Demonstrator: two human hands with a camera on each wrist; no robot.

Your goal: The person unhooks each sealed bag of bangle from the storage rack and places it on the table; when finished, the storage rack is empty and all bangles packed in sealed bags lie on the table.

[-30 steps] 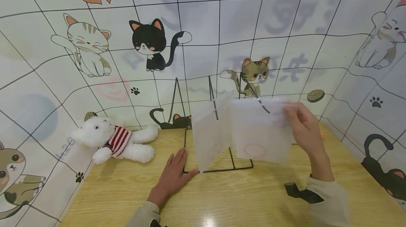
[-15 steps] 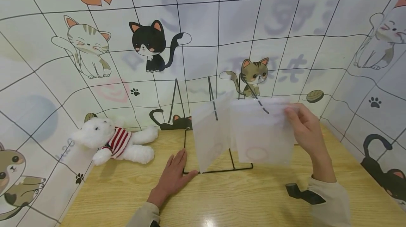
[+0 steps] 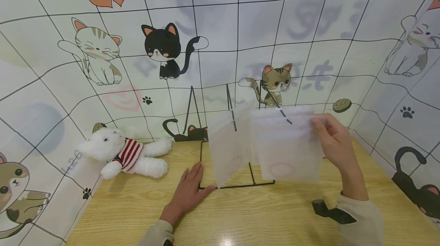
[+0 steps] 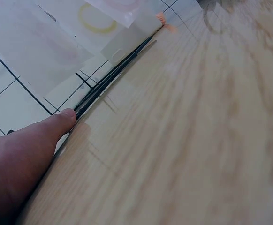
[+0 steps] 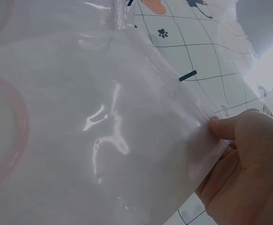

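A black wire rack point(image 3: 240, 186) stands on the table, its bent prongs rising at the back. Two frosted plastic zip bags hang on its prongs, a left bag point(image 3: 228, 146) turned at an angle and a right bag point(image 3: 288, 150) facing forward. With thumb and fingers my right hand point(image 3: 333, 139) pinches the right bag's upper right corner; in the right wrist view a pink ring point(image 5: 21, 126) shows on the bag. My left hand point(image 3: 187, 190) lies flat on the table by the rack's front left corner, thumb point(image 4: 64, 119) against the base wire.
A white plush toy point(image 3: 125, 152) in a red-striped shirt lies on the wooden table point(image 3: 223, 219) to the left. Behind and at both sides hangs a wall cover point(image 3: 220, 39) with a grid and printed cats. A black strap point(image 3: 333, 211) is on my right sleeve.
My right hand has drifted slightly right and down, drawing the right bag's edge with it. The left hand and the rack keep their places.
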